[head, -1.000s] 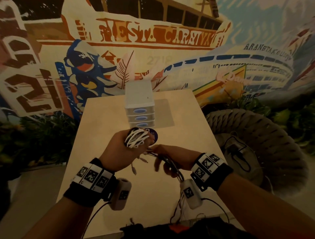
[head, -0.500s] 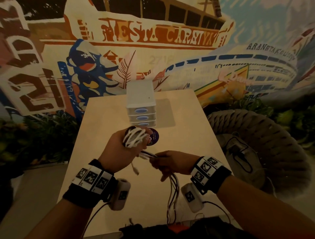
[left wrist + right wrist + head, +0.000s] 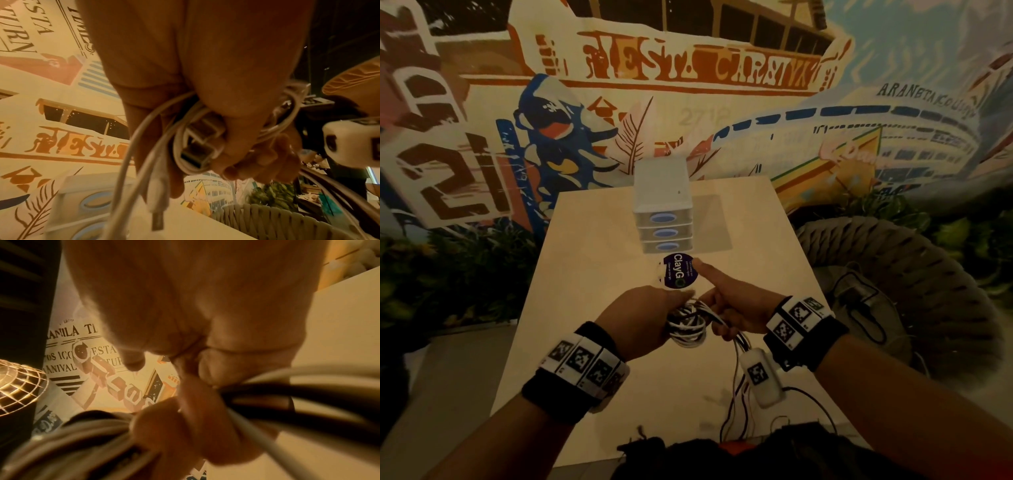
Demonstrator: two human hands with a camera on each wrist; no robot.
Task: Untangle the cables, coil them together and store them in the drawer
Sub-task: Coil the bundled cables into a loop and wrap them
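Observation:
My left hand (image 3: 645, 315) grips a coil of white and dark cables (image 3: 688, 325) above the middle of the table; in the left wrist view the loops (image 3: 197, 138) wrap around its curled fingers and a plug end (image 3: 157, 222) dangles below. My right hand (image 3: 732, 308) holds the loose run of the same cables (image 3: 287, 395) right beside the coil, its index finger stretched forward. The free cable ends (image 3: 736, 404) hang down towards the near table edge. A small white drawer unit (image 3: 662, 209) with three shut drawers stands at the table's far middle.
A round dark "ClayGo" sticker (image 3: 678, 270) lies on the beige table (image 3: 592, 260) just in front of the drawers. A woven rope chair (image 3: 893, 274) stands to the right of the table. A painted mural wall is behind.
My left hand has dropped lower and turned, bringing the coil down. My right hand has come up against the coil, laying more cable round it, and its index finger now points forward.

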